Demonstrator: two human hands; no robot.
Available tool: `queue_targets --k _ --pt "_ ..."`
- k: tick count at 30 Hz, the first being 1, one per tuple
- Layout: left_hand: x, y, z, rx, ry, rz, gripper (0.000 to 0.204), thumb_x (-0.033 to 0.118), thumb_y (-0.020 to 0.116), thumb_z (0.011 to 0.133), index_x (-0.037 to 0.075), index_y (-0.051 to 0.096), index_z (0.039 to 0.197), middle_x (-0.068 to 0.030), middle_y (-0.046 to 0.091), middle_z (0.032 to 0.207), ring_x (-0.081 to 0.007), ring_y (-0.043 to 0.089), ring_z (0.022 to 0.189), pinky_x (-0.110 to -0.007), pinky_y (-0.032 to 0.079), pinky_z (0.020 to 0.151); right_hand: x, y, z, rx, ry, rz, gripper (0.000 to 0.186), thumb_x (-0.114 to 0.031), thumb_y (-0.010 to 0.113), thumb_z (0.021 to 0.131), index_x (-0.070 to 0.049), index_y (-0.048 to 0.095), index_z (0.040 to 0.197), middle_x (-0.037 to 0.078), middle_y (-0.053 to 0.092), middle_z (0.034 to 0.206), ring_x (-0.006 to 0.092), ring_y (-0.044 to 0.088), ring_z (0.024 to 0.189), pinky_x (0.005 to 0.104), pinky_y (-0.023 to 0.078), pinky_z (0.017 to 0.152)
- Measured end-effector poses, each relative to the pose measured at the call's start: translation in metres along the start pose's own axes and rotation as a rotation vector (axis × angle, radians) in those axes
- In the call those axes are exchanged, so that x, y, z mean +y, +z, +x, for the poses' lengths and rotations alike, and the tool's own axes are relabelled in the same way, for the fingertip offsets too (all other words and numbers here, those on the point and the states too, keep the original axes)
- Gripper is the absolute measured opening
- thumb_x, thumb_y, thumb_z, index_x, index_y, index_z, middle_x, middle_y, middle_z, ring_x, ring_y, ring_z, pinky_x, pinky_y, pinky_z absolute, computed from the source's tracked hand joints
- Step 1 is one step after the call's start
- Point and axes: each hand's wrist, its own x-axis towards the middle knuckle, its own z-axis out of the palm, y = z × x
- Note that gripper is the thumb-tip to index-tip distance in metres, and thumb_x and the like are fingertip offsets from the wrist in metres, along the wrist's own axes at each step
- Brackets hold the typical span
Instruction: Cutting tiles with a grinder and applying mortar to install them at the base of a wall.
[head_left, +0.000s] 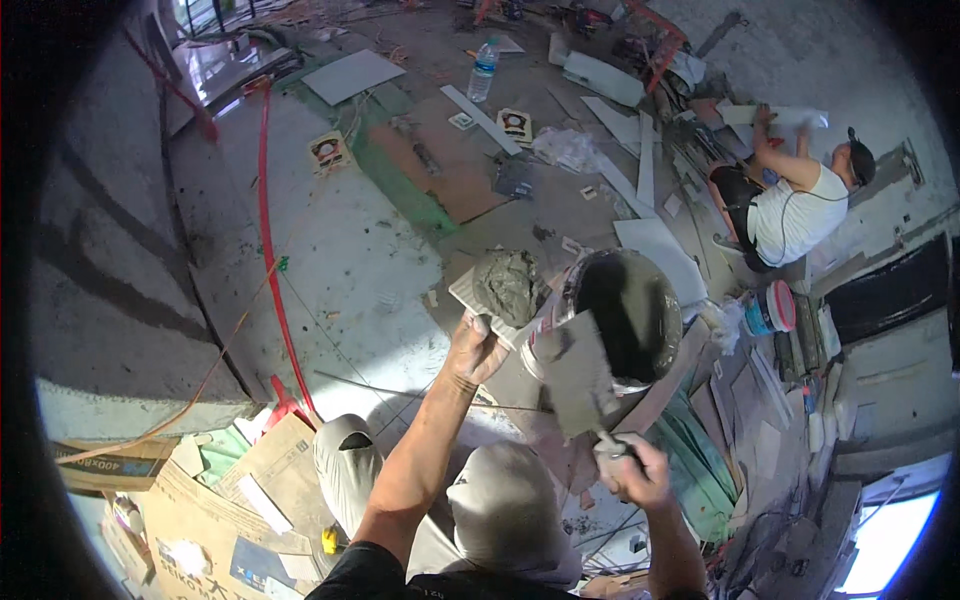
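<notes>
My left hand [478, 350] grips the near edge of a small pale tile [463, 290] and holds it up. A thick lump of wet grey mortar [510, 285] lies on top of the tile. In my right hand [633, 470] is the handle of a flat trowel [575, 385], its broad blade coated in grey mortar and slightly blurred. The blade overlaps the near left side of a large round bucket [668, 330]. Grey mortar smears the bucket's rim and inner wall; its depth is in shadow.
A co-worker [800, 215] crouches at the right, hands on a long white strip. A red hose [266, 210] runs along the left floor. Around lie tile offcuts [355, 75], a water bottle [484, 70], a small tub [770, 308] and cardboard [200, 520].
</notes>
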Motion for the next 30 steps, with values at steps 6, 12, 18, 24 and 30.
queue_targets --k 6,12,18,24,30 --pt "-0.021 -0.017 -0.012 0.066 -0.071 -0.19 0.1 0.056 0.087 0.09 0.007 0.044 0.167 -0.0133 0.055 0.166 -0.0318 0.052 0.153 -0.054 0.037 0.133 0.012 -0.035 -0.018 0.529 -0.174 -0.497 0.031 -0.022 0.069 0.107 0.004 0.067 0.124 0.015 0.072 0.092 0.0224 0.068 0.075 0.0387 0.054 0.067" --pt "-0.043 -0.029 -0.028 0.059 -0.163 -0.209 0.095 0.074 0.062 0.101 0.008 0.043 0.168 -0.0155 0.05 0.17 -0.0362 0.05 0.154 -0.055 0.037 0.132 0.164 -0.054 -0.039 0.556 0.036 -1.23 0.029 -0.025 0.067 0.108 0.0 0.071 0.12 0.022 0.072 0.104 0.0443 0.071 0.092 0.0561 0.057 0.083" --pt "-0.02 -0.017 -0.062 0.121 -0.257 -0.512 0.088 0.074 0.042 0.109 0.01 0.042 0.169 -0.024 0.053 0.165 -0.044 0.061 0.142 -0.068 0.052 0.115 0.185 -0.035 -0.13 0.532 0.037 -1.194 0.029 -0.024 0.072 0.105 -0.002 0.07 0.124 0.02 0.07 0.098 0.0428 0.069 0.089 0.0543 0.056 0.08" --pt "-0.002 -0.043 -0.085 0.129 -0.388 -0.277 0.093 0.078 0.038 0.108 0.007 0.045 0.166 -0.027 0.059 0.158 -0.0464 0.067 0.131 -0.06 0.061 0.101 0.053 -0.047 -0.066 0.296 0.061 -0.69 0.038 -0.031 0.079 0.102 -0.001 0.07 0.124 0.012 0.059 0.076 0.0253 0.058 0.064 0.0413 0.046 0.061" --pt "0.018 -0.054 -0.133 0.282 -0.397 -0.154 0.091 0.077 0.038 0.108 0.008 0.044 0.167 -0.0243 0.06 0.158 -0.0453 0.069 0.129 -0.058 0.061 0.1 -0.009 -0.028 0.024 0.038 0.354 -0.275 0.031 -0.028 0.064 0.113 0.001 0.069 0.121 0.005 0.066 0.081 0.0125 0.06 0.066 0.0327 0.05 0.061"
